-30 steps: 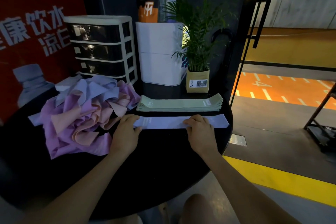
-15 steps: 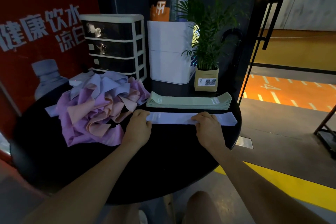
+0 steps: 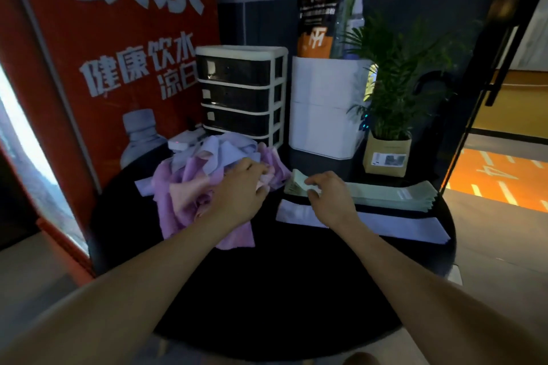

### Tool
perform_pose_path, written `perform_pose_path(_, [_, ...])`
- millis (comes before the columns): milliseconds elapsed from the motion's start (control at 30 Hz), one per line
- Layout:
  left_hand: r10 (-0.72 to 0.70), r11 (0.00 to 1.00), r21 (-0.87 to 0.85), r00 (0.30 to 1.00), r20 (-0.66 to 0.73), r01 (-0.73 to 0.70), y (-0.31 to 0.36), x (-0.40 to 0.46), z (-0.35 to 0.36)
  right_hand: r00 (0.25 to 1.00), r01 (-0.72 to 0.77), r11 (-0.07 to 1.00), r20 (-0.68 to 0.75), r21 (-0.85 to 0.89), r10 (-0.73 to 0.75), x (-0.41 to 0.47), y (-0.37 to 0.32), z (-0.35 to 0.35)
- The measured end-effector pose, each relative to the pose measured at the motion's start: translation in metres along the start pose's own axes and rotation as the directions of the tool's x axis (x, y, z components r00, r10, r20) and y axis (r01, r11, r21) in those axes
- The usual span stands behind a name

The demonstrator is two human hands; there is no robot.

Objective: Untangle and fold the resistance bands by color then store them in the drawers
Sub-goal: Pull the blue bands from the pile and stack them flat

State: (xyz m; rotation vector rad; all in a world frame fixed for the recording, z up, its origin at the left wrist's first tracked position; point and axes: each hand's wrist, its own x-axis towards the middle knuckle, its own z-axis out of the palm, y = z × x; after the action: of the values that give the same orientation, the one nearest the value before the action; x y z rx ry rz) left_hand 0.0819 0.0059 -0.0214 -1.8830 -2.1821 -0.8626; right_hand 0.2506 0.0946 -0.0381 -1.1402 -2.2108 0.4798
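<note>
Partly buried under the left hand (image 3: 240,192), the tangled heap of bands (image 3: 189,184) sits on the left of the round black table (image 3: 267,290): soft, crumpled strips in purple, lilac and peach, their ends impossible to follow. That hand reaches into the heap with fingers curled; whether they pinch a strip is hard to make out. The right hand (image 3: 329,197) hovers with fingers loosely bent over the near end of the flat green band stack (image 3: 394,192), holding nothing. One flattened lilac band (image 3: 385,224) lies just in front of that stack, partly hidden by the wrist. Behind the heap stands a white-framed drawer unit (image 3: 240,95) with four dark drawers.
</note>
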Motion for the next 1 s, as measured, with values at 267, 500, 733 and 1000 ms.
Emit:
perform_pose_path(267, [-0.007,0.994,0.109,0.989,-0.150,0.023,-0.070,0.025,-0.042,0.989,0.144,0.987,0.021,0.070,-0.146,0.061,-0.066,0.037])
perform_pose_path(500, [-0.037,0.995,0.082,0.987,-0.158,0.050,-0.107,0.035,-0.053,0.961,0.270,0.954,0.027,0.128,-0.275,0.096,-0.113,0.064])
perform_pose_path(733, [-0.021,1.000,0.015,0.989,-0.145,0.023,-0.120,0.042,-0.046,0.954,0.290,0.950,0.036,0.119,-0.296,0.106,-0.125,0.086])
perform_pose_path(1000, [-0.050,0.999,0.004,0.995,-0.089,0.051,-0.115,0.047,-0.045,0.938,0.305,0.950,0.151,0.064,-0.311,0.096,-0.120,0.094])
